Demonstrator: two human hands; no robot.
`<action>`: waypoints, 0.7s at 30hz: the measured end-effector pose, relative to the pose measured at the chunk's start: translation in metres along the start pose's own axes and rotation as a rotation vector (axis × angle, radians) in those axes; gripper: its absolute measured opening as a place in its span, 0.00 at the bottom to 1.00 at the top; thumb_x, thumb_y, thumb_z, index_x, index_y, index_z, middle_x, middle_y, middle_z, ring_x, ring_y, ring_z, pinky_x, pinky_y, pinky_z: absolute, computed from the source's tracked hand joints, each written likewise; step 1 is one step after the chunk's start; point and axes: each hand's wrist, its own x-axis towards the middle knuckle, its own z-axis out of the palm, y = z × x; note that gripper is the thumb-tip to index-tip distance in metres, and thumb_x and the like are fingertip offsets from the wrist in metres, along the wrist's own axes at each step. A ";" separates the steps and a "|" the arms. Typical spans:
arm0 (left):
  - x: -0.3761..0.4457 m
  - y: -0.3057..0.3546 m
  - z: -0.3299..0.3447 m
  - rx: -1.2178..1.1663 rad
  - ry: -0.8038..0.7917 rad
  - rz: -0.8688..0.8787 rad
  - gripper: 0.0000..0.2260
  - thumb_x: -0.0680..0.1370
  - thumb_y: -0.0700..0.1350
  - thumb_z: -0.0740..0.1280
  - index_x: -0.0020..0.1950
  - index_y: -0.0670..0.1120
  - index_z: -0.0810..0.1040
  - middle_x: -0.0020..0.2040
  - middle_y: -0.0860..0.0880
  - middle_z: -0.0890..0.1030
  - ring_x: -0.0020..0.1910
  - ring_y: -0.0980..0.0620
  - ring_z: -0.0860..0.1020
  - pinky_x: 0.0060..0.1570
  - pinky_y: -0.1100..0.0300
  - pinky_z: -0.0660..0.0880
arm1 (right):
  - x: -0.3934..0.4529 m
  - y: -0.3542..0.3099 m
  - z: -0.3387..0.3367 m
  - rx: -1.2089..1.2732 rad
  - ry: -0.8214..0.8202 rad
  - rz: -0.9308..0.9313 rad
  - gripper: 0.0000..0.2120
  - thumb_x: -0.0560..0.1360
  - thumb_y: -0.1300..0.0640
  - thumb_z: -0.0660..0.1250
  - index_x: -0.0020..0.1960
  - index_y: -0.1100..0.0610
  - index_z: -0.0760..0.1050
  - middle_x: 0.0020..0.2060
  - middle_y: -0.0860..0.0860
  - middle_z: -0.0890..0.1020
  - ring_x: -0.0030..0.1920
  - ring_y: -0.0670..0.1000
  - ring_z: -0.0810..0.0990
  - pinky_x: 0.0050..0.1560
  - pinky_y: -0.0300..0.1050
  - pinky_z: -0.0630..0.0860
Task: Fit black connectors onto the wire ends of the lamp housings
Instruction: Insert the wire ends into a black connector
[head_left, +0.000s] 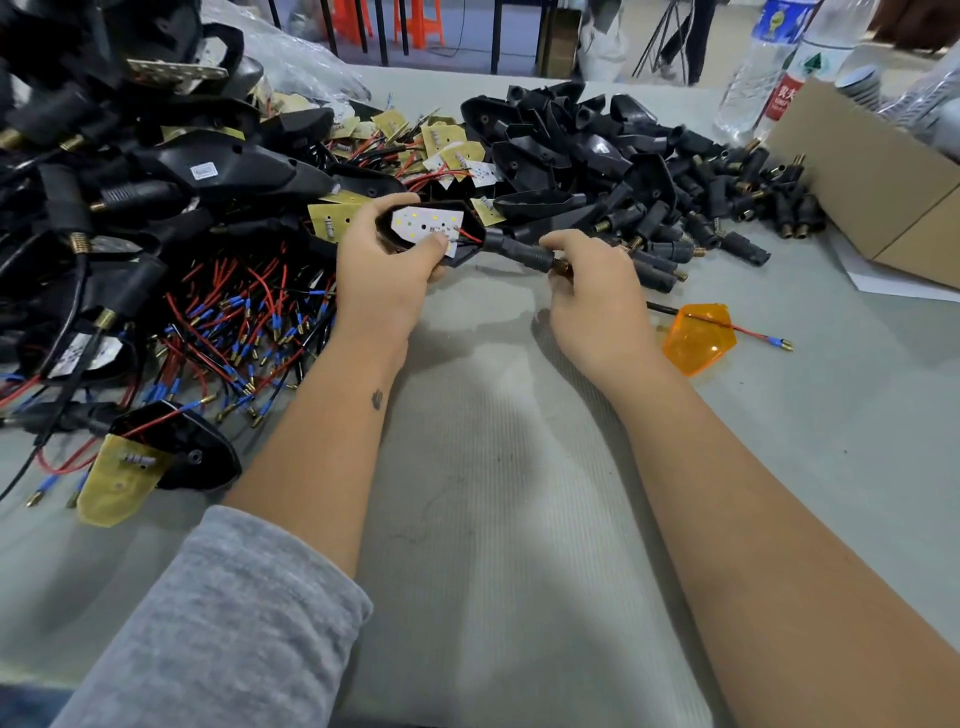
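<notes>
Two hands join a lamp housing and a black connector at the middle of the frame.

The left hand (382, 270) grasps the lamp housing (431, 231), thumb pressed on its white board (426, 224). The right hand (592, 291) pinches the brass end of the black connector (519, 253), which meets the housing's stem. A wire (727, 326) runs from under the right hand across an orange lens (698, 338). Loose connectors (727, 208) lie piled at upper right, and wired housings (130, 208) are heaped on the left.

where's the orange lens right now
In the head view the orange lens lies flat on the grey table, just right of the right hand, with a red wire running across it.
</notes>
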 end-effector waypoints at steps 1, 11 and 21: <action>0.000 0.000 0.001 -0.001 0.005 -0.009 0.14 0.75 0.32 0.68 0.54 0.49 0.75 0.49 0.44 0.80 0.39 0.54 0.80 0.37 0.64 0.77 | 0.000 0.000 0.000 0.007 -0.021 0.010 0.22 0.78 0.69 0.59 0.70 0.56 0.70 0.62 0.55 0.77 0.66 0.57 0.69 0.66 0.50 0.67; 0.003 0.003 0.000 -0.133 0.158 -0.024 0.06 0.82 0.42 0.63 0.46 0.44 0.76 0.38 0.49 0.80 0.31 0.56 0.77 0.29 0.63 0.74 | 0.000 0.005 0.002 0.181 0.077 0.006 0.05 0.80 0.62 0.63 0.54 0.59 0.76 0.47 0.50 0.80 0.50 0.51 0.76 0.51 0.47 0.73; 0.002 0.009 -0.004 -0.179 0.218 -0.055 0.07 0.82 0.43 0.63 0.44 0.46 0.76 0.37 0.50 0.80 0.31 0.57 0.77 0.32 0.64 0.76 | -0.002 -0.001 -0.001 0.152 0.099 -0.156 0.07 0.80 0.60 0.63 0.54 0.58 0.79 0.43 0.48 0.78 0.47 0.50 0.75 0.48 0.47 0.71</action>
